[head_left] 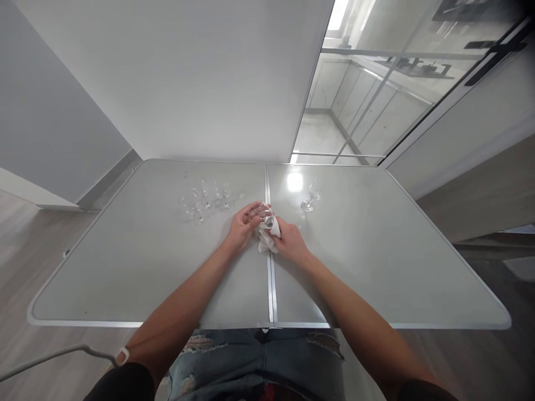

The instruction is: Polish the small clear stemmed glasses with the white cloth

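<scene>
With the left hand (241, 229) at the centre of the frame, gripping a clear glass (259, 211) by its bowl, thumb on the near side and fingers curled round the far side. With the right hand (291, 240) just beside, clutching a crumpled white cloth (266, 244) and pressing it against the lower right of the same glass, stem and foot too covered to make out. Holding both above the middle of a pale grey table (125, 267), close to the metal strip (272, 295) down its centre. Left of centre in the frame, near but apart from the left hand, a cluster of clear stemmed glasses (201, 220), upright, too transparent to count surely. Right of centre, apart from the right hand, one more stemmed glass (307, 206), upright on its foot. Across the upper middle, a white wall (209, 78); at upper right, a glazed door (355, 106) with a black handle (495, 54). At bottom centre, ripped blue jeans (303, 362); at lower left, a grey cable (50, 356) reaching the left forearm.
</scene>
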A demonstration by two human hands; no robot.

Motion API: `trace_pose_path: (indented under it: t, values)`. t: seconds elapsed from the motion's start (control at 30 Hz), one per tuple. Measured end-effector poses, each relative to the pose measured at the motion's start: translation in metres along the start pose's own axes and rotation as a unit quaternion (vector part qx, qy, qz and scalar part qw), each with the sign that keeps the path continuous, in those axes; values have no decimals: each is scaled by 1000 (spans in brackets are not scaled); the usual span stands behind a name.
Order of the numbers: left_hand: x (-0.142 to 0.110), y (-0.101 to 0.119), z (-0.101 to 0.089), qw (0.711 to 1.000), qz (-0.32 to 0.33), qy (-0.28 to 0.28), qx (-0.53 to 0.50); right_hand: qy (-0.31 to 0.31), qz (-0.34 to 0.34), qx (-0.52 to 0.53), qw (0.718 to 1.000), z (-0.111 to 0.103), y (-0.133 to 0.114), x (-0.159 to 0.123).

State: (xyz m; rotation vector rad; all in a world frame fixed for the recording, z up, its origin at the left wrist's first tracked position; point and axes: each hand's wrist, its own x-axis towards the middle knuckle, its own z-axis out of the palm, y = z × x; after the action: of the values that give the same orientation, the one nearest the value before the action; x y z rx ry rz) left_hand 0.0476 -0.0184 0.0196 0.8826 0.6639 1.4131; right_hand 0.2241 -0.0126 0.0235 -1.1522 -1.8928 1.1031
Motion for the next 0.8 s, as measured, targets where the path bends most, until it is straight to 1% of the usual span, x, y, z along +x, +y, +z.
trace_pose_path:
  t: [0.03, 0.07, 0.1, 0.13, 0.17, 0.23, 0.27, 0.3, 0.37, 0.43, 0.5, 0.53, 0.6, 0.67, 0.7, 0.73, 0.8]
  values:
    - [0, 0, 0, 1000, 2, 1, -1, 8, -4, -4, 1000, 1, 0, 0]
    - [0, 0, 0, 1000, 1, 0, -4, -2, 0, 21, 1000, 1, 0, 0]
    - [-1, 1, 0, 1000, -6, -2, -7, -26, 13, 71, 997, 0, 0, 0]
    - [-2, 2, 0, 1000, -15, -8, -10, -59, 37, 139, 988, -3, -1, -1]
    - [-3, 3, 0, 999, -26, -18, -14, -97, 71, 213, 970, -6, -2, -2]
    - [-6, 5, 0, 998, -46, -45, -19, -166, 147, 340, 914, -12, -3, -4]
    - [-7, 5, 1, 996, -56, -60, -21, -185, 177, 382, 888, -13, -4, -5]
    - [-8, 5, 1, 995, -66, -75, -21, -189, 198, 412, 869, -13, -4, -6]
    - [-9, 3, 3, 992, -87, -94, -13, -170, 216, 446, 852, -9, -4, -8]
    - [-9, 1, 4, 991, -97, -98, 3, -134, 217, 459, 851, -2, -3, -7]
    - [-8, -2, 4, 993, -81, -84, 12, -83, 209, 458, 860, 5, 0, -4]
    - [-7, -3, 3, 995, -67, -72, 10, -45, 203, 454, 866, 7, 2, -2]
    - [-4, -3, 0, 999, -28, -34, 1, 69, 190, 441, 875, 7, 7, 3]
    - [-1, -2, -3, 1000, 19, 16, -5, 194, 176, 414, 872, 2, 11, 6]
    - [0, -1, -5, 998, 40, 38, -3, 247, 163, 396, 869, -1, 12, 6]
    - [1, 0, -6, 997, 55, 54, 2, 289, 147, 376, 868, -4, 12, 6]
    - [2, 2, -5, 995, 68, 69, 15, 339, 113, 340, 870, -6, 12, 4]
